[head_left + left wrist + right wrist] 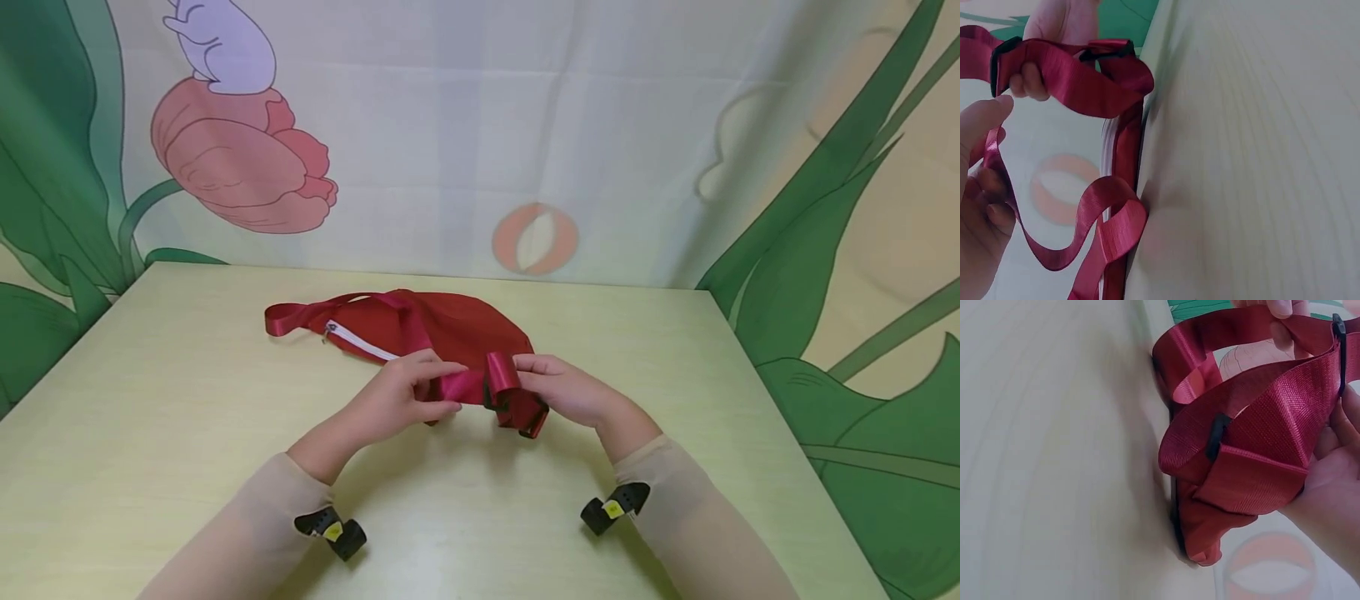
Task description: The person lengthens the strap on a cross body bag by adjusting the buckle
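Observation:
A red waist bag (472,321) lies on the table, its white zipper (360,342) facing front left. My left hand (397,396) pinches the dark red webbing strap (462,386) between thumb and fingers in front of the bag. On the right, my right hand (566,392) grips the looped strap near a black slider buckle (1340,356). The right wrist view shows another black buckle (1217,436) lower on the folded webbing. Between the hands the strap is raised off the table, and a slack loop (1113,206) hangs nearer the bag in the left wrist view.
The pale wooden table (187,417) extends around the bag to its back edge. Behind it hangs a printed curtain (622,150) with flowers and leaves. A small black camera sits on each wrist, the left camera (345,537) and the right camera (600,515).

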A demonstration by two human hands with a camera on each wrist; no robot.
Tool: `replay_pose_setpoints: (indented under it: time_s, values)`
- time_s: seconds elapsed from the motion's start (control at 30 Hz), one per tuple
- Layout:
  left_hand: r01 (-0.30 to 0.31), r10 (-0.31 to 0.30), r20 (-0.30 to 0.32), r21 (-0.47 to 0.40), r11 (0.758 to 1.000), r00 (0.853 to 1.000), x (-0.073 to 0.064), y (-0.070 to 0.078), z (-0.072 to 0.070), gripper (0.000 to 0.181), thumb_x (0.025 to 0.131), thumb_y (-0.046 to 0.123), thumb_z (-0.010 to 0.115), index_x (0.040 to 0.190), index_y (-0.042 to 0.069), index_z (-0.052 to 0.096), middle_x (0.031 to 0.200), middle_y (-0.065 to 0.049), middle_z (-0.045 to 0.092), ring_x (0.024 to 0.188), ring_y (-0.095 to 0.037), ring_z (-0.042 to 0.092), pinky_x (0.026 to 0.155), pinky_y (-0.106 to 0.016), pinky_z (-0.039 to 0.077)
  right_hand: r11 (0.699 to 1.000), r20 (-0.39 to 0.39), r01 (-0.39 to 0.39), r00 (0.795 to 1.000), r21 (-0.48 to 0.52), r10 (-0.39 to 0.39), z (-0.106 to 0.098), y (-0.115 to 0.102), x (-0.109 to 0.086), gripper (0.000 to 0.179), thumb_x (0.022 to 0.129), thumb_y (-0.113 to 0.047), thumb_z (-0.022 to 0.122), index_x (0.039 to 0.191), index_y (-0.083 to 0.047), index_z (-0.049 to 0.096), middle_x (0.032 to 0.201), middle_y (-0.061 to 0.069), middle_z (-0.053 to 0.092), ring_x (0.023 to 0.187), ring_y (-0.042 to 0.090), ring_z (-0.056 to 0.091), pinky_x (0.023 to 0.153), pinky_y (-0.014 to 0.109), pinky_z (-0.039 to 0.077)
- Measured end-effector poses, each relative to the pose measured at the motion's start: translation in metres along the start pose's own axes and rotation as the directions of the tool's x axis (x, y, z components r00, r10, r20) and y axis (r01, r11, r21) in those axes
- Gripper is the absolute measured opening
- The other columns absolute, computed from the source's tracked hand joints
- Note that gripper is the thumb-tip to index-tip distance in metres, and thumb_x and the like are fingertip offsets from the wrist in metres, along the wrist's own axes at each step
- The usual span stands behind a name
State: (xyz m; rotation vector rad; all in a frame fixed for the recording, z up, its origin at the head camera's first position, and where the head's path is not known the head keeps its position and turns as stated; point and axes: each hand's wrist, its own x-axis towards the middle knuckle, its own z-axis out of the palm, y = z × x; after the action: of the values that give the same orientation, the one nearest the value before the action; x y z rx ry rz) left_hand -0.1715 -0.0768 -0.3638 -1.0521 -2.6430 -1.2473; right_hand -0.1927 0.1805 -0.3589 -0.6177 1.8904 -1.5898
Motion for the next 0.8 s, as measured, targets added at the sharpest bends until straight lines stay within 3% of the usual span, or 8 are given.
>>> replay_pose_setpoints:
  time_s: [0.23, 0.43, 0.67, 0.8]
  values:
    - [-0.003, 0.002, 0.017, 0.042, 0.999, 1.0, 0.005, 0.006, 0.004, 0.048, 0.077, 0.023, 0.078, 0.121, 0.012, 0.062, 0.095, 0.004, 0.058, 0.068, -0.011, 0.051, 0.057, -0.023, 0.046, 1.0, -0.011, 0.01, 1.0, 0.008, -0.01, 0.002, -0.001, 0.002, 0.028, 0.099, -0.018, 0.043, 0.116, 0.003, 0.053, 0.098, 0.006, 0.065, 0.088, 0.024, 0.064, 0.079, 0.034, 0.049]
    - [-0.016, 0.016, -0.009, -0.026, 1.0, 1.0, 0.007, 0.011, 0.01, 0.042, 0.076, 0.021, 0.078, 0.115, 0.015, 0.065, 0.087, 0.005, 0.058, 0.069, -0.012, 0.052, 0.056, -0.024, 0.047, 1.0, -0.014, 0.007, 1.0, -0.002, -0.007, 0.001, 0.003, 0.005, 0.028, 0.098, -0.021, 0.046, 0.114, 0.0, 0.056, 0.101, 0.008, 0.063, 0.092, 0.024, 0.061, 0.082, 0.036, 0.048]
    - [0.002, 0.0, 0.028, -0.07, 0.998, 1.0, 0.001, 0.005, 0.0, 0.044, 0.077, 0.026, 0.077, 0.118, 0.014, 0.066, 0.084, 0.005, 0.053, 0.069, -0.012, 0.052, 0.057, -0.025, 0.046, 1.0, 0.035, -0.008, 0.999, -0.022, 0.009, -0.004, 0.007, 0.002, 0.037, 0.099, -0.024, 0.045, 0.126, 0.001, 0.051, 0.103, 0.013, 0.065, 0.091, 0.029, 0.063, 0.083, 0.038, 0.048]
    - [-0.005, 0.006, 0.055, -0.004, 1.0, 0.998, -0.003, 0.0, -0.004, 0.047, 0.075, 0.027, 0.079, 0.118, 0.014, 0.066, 0.083, 0.006, 0.053, 0.072, -0.011, 0.051, 0.059, -0.024, 0.046, 1.0, 0.047, -0.021, 0.999, -0.013, 0.022, -0.004, 0.007, 0.0, 0.036, 0.099, -0.021, 0.044, 0.127, 0.001, 0.05, 0.104, 0.016, 0.064, 0.092, 0.033, 0.064, 0.083, 0.038, 0.049]
